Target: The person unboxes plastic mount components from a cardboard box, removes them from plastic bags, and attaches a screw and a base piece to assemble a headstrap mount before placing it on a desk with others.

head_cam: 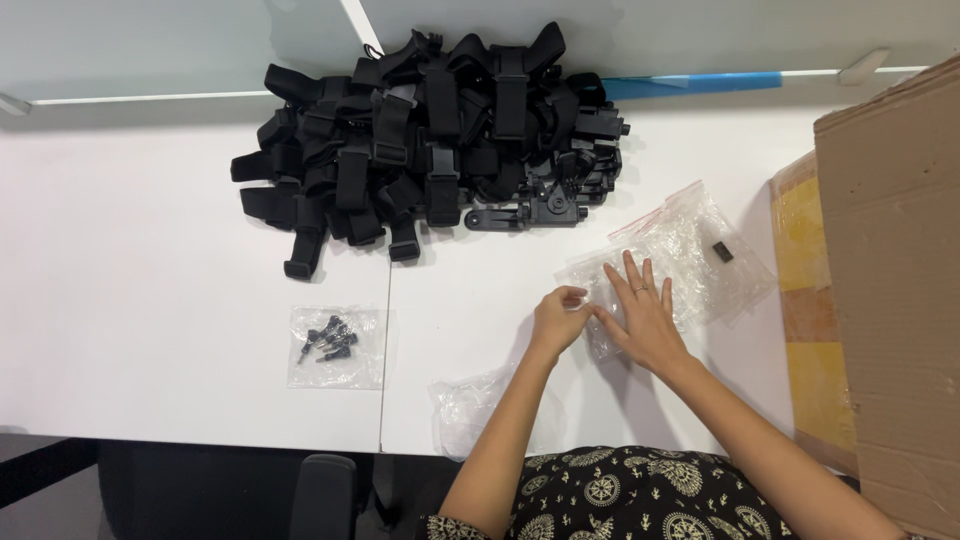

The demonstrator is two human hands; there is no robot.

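Well to the left of both hands, a small clear bag of black screws (336, 346) is laid flat on the white desk (140, 300), apart from the rest, so its contents stay gathered and can be seen through the film. Up and to the left of the hands, a large pile of black straps and mounts (440, 140) is heaped against the back edge of the desk, kept clear of the open patch where the hands are at work. Just below the left hand, beside its forearm, a crumpled empty clear bag (465, 408) is left near the front edge of the desk.

The left hand (560, 318) is seen with its grip narrow: the fingertips are pinched on the near edge of a flat clear plastic bag (612, 285), apparently so that one layer of film can be caught. The right hand (645, 318), touching the left at the fingertips, is spread wide and laid palm-down on the same bag; nothing is grasped by it, and the bag is judged to be pinned to the desk so it cannot slide.

Just beyond the right hand, further clear bags (700, 240) are overlapped, one holding a small dark part (722, 251). Well to the right, an open cardboard box (890, 290) is stood at the edge of the desk, within reach.
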